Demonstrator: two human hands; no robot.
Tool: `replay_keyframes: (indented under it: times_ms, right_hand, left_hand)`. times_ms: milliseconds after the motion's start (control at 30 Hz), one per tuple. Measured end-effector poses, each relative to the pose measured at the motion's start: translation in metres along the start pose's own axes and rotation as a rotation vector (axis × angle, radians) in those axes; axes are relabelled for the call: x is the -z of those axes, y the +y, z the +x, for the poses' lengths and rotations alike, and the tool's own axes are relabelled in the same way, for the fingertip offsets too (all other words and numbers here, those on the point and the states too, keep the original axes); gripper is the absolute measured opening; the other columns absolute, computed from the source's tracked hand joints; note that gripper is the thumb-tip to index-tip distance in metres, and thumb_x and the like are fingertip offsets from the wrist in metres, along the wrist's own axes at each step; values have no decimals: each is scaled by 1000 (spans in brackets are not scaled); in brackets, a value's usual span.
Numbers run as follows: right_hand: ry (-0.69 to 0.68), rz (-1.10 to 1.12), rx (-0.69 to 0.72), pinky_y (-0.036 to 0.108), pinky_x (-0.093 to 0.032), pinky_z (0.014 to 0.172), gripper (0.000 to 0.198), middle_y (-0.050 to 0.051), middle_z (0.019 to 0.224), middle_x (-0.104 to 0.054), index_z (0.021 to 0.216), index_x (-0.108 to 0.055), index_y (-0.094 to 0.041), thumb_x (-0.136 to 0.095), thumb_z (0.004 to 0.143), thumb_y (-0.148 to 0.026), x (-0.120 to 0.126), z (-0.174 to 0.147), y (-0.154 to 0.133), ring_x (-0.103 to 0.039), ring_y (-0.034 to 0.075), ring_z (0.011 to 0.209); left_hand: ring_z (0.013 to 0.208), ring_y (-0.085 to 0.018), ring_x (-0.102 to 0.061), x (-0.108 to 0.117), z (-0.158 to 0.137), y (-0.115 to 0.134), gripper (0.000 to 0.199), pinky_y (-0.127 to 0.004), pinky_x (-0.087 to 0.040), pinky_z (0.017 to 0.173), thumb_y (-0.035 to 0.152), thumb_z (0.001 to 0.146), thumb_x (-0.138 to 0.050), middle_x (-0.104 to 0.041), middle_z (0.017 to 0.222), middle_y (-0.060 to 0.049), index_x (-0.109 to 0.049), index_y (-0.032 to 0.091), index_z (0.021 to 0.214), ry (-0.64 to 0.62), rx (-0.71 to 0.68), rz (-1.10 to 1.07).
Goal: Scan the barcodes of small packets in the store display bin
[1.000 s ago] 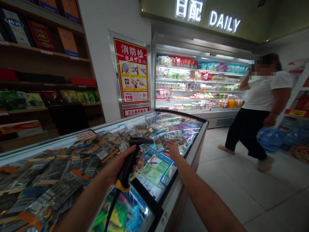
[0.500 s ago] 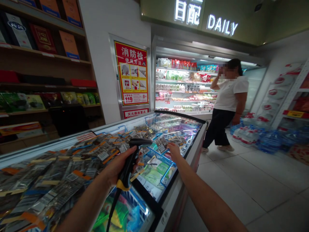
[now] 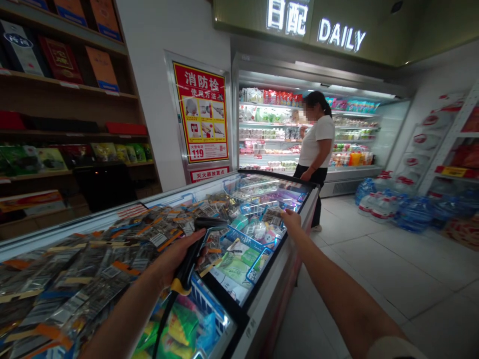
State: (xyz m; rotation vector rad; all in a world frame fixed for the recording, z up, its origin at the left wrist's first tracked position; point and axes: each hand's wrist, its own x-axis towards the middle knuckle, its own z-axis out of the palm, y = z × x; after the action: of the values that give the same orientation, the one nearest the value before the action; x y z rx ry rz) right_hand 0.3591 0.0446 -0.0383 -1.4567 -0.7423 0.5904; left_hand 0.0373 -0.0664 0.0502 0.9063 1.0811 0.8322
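- Far left on the freezer [image 3: 269, 289], there's a big messy spread of packs [image 3: 93, 279], clear with orange and tan strips. My guess: light, bendy, kinda slippery film, so they'd slide over each other if you shoved them. I'd grab one by an end strip.
- Near the freezer's front edge, a cable [image 3: 161, 319] hangs off the scanner's butt. It could tug or snag a bit, imo.
- Left hand [image 3: 172, 258], above the freezer's middle: fingers wrapped right round a handle, solid hold.
- That's the scanner [image 3: 192, 257], black with a yellow base. Probably stiff plastic, light enough for one hand; the handle's the obvious spot, keep fingers off the front.
- By the freezer's right-hand edge there's one packet [image 3: 272, 215]. Looks thin and floppy, so pinching an end should do, though the far end may droop.
- Right hand [image 3: 292, 222], same edge: looks like thumb and fingertips are pinching the packet's near end. Can't tell if it's lifted clear of the freezer.
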Motion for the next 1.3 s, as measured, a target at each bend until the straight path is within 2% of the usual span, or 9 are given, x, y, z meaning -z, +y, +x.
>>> replay_keyframes:
  times_ms: [100,233,333,500,633,933,1133,1233,1300]
  right_hand:
    - [68,-177,109,37,-38,84,30,13,99,-60,90,-59,-13,-56,61,-18,1,-5,-6,-48,29,105]
    - [7,-323,286,41,-28,95,28,12,117,-50,92,-60,-15,-52,65,-14,-16,-31,-16,-36,28,117]
    - [-158,-383,418,37,-28,96,26,9,112,-55,89,-62,-17,-54,65,-12,-43,-63,-21,-41,25,113]
    - [-456,-454,538,34,-38,87,22,6,96,-64,88,-64,-18,-57,68,-22,-89,-115,-20,-55,22,95]
    - [-551,-510,575,34,-39,86,28,8,102,-62,97,-62,-16,-52,73,-25,-103,-129,-23,-55,22,96]
    - [-795,-568,668,31,-41,82,35,4,102,-63,102,-60,-22,-59,68,-30,-121,-127,-37,-57,22,94]
    - [-978,-577,665,31,-43,76,62,1,98,-62,106,-57,-25,-72,48,-39,-131,-127,-41,-57,21,89]
    - [-940,-604,583,35,-40,80,75,5,101,-60,103,-58,-23,-77,33,-40,-132,-123,-43,-52,27,98]
    - [-871,-529,443,36,-39,79,70,5,92,-61,90,-63,-20,-79,24,-35,-130,-119,-45,-51,28,95]
  left_hand:
    - [42,-7,-47,8,-9,1,28,-16,-36,39,42,71,-54,-57,56,0,-55,14,77,34,-12,37]
    - [42,-7,-45,22,-23,1,27,-16,-34,39,41,70,-55,-56,53,2,-54,14,72,68,-15,67]
    - [43,-7,-46,32,-28,-1,29,-17,-36,40,43,70,-55,-56,53,1,-53,14,69,122,-2,73]
    - [46,-8,-49,46,-26,-1,37,-18,-38,42,49,64,-58,-57,57,2,-53,15,76,114,6,82]
    - [45,-8,-50,56,-25,0,43,-18,-39,42,54,61,-58,-57,58,1,-53,14,75,118,15,104]
    - [46,-7,-50,85,-36,5,49,-18,-40,42,56,57,-60,-58,60,1,-54,13,81,340,2,129]
    - [44,-7,-49,95,-35,5,53,-18,-38,40,58,57,-58,-57,58,3,-54,14,87,337,-8,123]
    - [45,-8,-50,91,-35,6,51,-19,-40,41,58,56,-59,-58,59,2,-53,14,80,325,-3,132]
    - [45,-8,-50,87,-36,7,50,-19,-41,42,58,56,-59,-59,59,1,-54,14,78,325,-29,164]
